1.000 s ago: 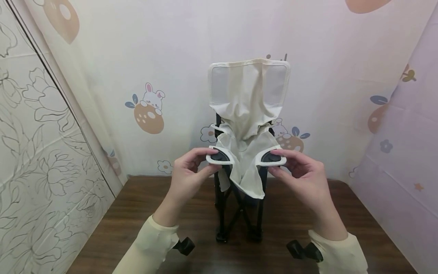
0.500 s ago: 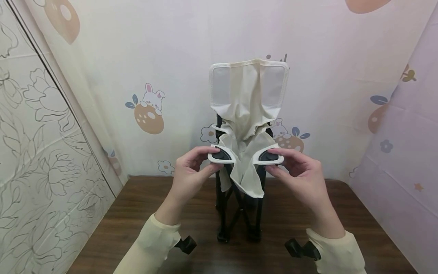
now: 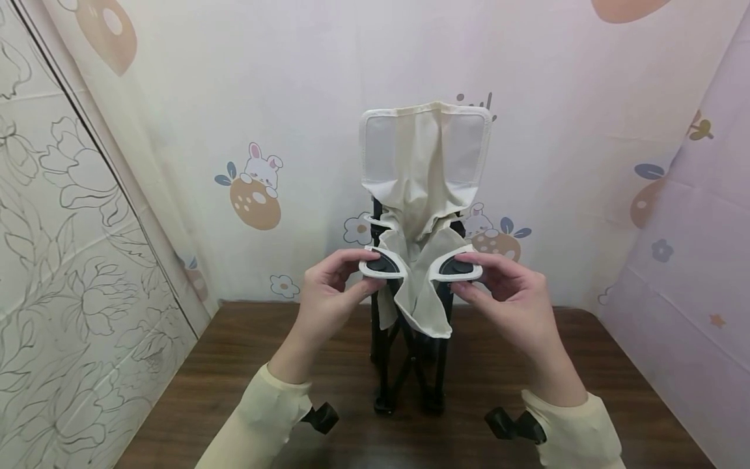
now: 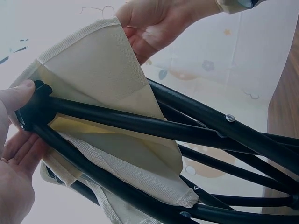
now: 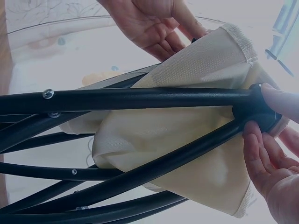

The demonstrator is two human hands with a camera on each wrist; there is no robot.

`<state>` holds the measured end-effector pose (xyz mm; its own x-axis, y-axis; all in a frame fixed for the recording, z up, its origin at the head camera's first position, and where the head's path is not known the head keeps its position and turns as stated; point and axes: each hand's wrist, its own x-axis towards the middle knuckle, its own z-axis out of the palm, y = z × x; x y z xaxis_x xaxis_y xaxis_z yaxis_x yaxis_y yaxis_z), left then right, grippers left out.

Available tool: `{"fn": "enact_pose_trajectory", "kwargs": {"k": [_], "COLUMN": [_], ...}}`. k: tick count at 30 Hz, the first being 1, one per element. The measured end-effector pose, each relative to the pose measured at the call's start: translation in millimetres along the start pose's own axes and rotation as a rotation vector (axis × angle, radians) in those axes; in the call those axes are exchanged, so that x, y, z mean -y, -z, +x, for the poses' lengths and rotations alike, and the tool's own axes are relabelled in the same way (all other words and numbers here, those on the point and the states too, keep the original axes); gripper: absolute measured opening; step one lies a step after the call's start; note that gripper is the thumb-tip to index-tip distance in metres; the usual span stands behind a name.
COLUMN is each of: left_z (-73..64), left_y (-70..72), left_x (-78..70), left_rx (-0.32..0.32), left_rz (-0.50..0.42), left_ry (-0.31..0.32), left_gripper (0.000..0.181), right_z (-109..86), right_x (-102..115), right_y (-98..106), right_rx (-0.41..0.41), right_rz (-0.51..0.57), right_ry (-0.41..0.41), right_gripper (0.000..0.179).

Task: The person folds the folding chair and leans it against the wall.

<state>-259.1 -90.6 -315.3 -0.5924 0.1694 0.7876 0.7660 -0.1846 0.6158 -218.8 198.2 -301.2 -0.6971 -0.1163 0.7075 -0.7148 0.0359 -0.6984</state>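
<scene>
A small folding chair (image 3: 424, 189) with cream fabric and a black tube frame (image 3: 382, 365) stands upright, partly folded, its seat cloth sagging in the middle. My left hand (image 3: 331, 293) pinches the seat's left front corner, fingers on the black corner patch (image 3: 382, 264) and thumb beneath. On the other side my right hand (image 3: 515, 296) grips the right front corner (image 3: 457, 266) in the same way. The left wrist view has the thumb against a black plastic joint (image 4: 37, 106) where two tubes meet. A matching joint (image 5: 254, 109) lies between thumb and fingers in the right wrist view.
The chair's feet rest on a dark brown wooden table (image 3: 263, 352). Behind it hangs a pale curtain (image 3: 316, 130) printed with rabbits and fruit, and a flower-patterned panel (image 3: 76, 260) borders the left. Black wrist-worn devices (image 3: 322, 418) stick out at both cuffs.
Both hands have come slightly closer together, still holding the two seat corners. The chair's front corners, backrest and legs have drawn a little narrower.
</scene>
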Motion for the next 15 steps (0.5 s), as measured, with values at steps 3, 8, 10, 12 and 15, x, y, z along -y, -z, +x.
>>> {"fn": "enact_pose_trajectory", "kwargs": {"k": [3, 8, 10, 12, 15], "left_z": [0.7, 1.7, 2.3, 2.8, 3.6], "left_y": [-0.9, -2.4, -3.1, -3.7, -4.5], "left_x": [0.5, 0.8, 0.6, 0.3, 0.9], "left_rx": [0.001, 0.003, 0.004, 0.002, -0.001], "left_rz": [0.003, 0.005, 0.007, 0.010, 0.007], "left_ry": [0.003, 0.011, 0.014, 0.015, 0.015], "left_gripper": [0.034, 0.035, 0.035, 0.035, 0.034], "right_z": [0.4, 1.3, 1.7, 2.4, 3.5], "right_x": [-0.3, -0.7, -0.8, -1.0, -0.9], "right_y": [-0.4, -1.5, -1.9, -2.5, -4.4], "right_rx": [0.001, -0.001, -0.002, -0.002, -0.006], "right_rz": [-0.006, -0.013, -0.018, -0.013, 0.001], "right_ry": [0.002, -0.003, -0.003, -0.003, -0.001], "right_gripper": [0.045, 0.046, 0.047, 0.047, 0.047]}}
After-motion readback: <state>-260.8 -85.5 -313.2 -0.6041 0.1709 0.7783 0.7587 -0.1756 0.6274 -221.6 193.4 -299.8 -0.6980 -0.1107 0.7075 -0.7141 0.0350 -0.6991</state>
